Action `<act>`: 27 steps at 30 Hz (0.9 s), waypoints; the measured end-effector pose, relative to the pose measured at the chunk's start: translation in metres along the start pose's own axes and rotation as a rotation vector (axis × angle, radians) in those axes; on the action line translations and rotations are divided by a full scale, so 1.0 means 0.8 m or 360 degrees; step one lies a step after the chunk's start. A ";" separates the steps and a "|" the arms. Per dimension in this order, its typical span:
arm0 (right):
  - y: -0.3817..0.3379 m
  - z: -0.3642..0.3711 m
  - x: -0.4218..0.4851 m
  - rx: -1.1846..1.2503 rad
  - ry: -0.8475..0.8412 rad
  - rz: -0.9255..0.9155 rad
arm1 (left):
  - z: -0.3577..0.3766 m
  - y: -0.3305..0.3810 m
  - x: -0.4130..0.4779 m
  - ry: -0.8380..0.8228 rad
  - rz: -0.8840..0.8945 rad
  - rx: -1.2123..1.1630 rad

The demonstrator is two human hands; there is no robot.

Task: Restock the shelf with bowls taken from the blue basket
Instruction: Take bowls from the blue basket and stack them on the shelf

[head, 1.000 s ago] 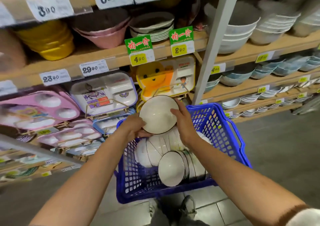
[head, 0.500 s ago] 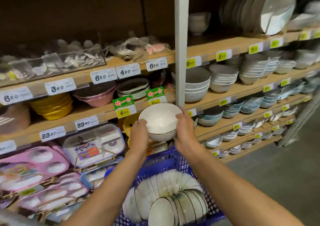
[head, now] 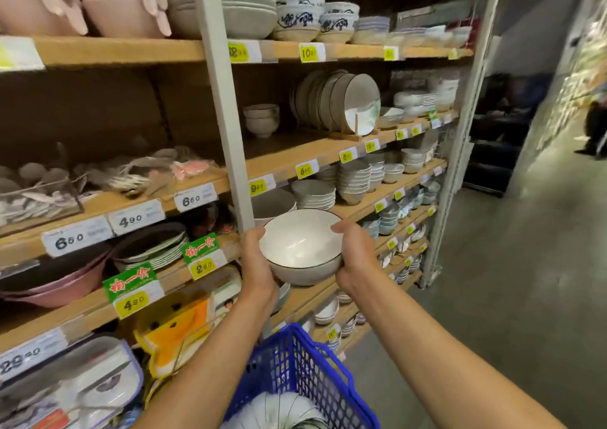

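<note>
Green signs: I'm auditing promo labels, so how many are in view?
2, both on the shelf edge: one green sign just left of the left hand, above a 2.90 tag; the other further left, above 4.90. More may be hidden.

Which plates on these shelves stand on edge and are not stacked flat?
The dark-rimmed plates in the wooden rack, right of the white post. The grey plates above them and the dark plates lower left lie flat.

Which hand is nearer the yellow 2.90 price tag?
Left. The left hand sits just right of the tag; the right hand grips the bowl farther right.
</note>
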State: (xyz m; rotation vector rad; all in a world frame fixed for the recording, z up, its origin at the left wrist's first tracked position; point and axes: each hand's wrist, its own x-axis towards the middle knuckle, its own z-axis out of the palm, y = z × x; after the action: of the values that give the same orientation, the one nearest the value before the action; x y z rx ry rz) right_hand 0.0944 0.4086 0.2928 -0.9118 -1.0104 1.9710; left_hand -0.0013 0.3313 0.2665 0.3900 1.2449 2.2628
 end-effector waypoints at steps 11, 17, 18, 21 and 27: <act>-0.107 -0.093 0.111 -0.0020 -0.0153 0.0134 | 0.145 -0.056 0.046 -0.0020 -0.0157 0.0037; -0.172 -0.124 0.190 -0.0103 -0.0355 0.0106 | 0.240 -0.086 0.082 0.0293 -0.0039 -0.0036; -0.180 -0.127 0.202 -0.0104 -0.0412 0.0078 | 0.254 -0.089 0.087 0.0320 -0.0021 -0.0062; -0.202 -0.131 0.234 -0.0123 -0.0456 0.0008 | 0.288 -0.092 0.105 0.0379 -0.0014 -0.0100; -0.236 -0.110 0.297 -0.0121 -0.0491 0.0011 | 0.325 -0.089 0.155 0.0435 -0.0008 -0.0114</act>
State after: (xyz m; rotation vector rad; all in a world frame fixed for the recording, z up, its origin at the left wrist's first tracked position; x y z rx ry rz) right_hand 0.1057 0.7182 0.3553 -0.6626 -1.2621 2.1342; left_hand 0.0432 0.6136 0.3455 0.0508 1.2881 2.4081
